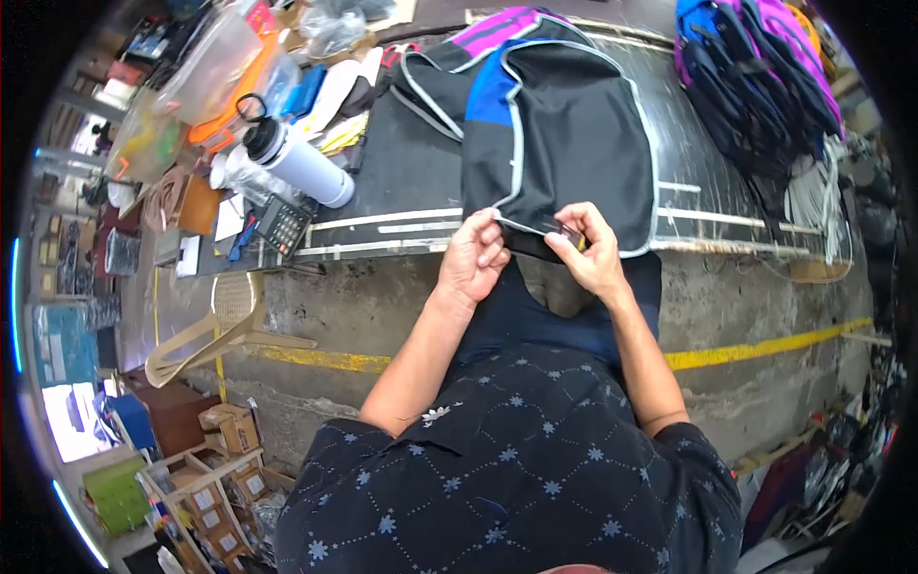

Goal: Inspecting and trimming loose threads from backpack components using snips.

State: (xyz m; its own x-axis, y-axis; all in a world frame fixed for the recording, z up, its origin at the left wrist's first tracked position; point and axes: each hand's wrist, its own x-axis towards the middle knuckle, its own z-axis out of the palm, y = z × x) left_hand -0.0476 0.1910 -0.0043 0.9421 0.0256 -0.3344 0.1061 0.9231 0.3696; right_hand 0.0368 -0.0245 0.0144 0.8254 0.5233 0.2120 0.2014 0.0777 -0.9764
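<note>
A black fabric bag piece point(583, 124) with grey edge binding and a blue patch lies on the table, its lower edge hanging over the near side. My left hand point(472, 260) is closed in a pinch on its bound edge at the lower left corner. Just to the right, my right hand point(597, 256) is closed round a small dark tool point(572, 235) with a bit of yellow on it; fingers hide most of it, so its kind is unclear. The tool is close to the lower edge of the bag piece. A magenta-and-black part point(492, 36) lies behind.
The dark table point(411, 182) has a pale worn front edge. On its left stand a white bottle point(301, 163), a calculator point(284, 226) and plastic bins point(215, 67). Several finished-looking backpacks point(755, 86) are heaped at the right. A beige plastic chair point(234, 316) stands left, below the table.
</note>
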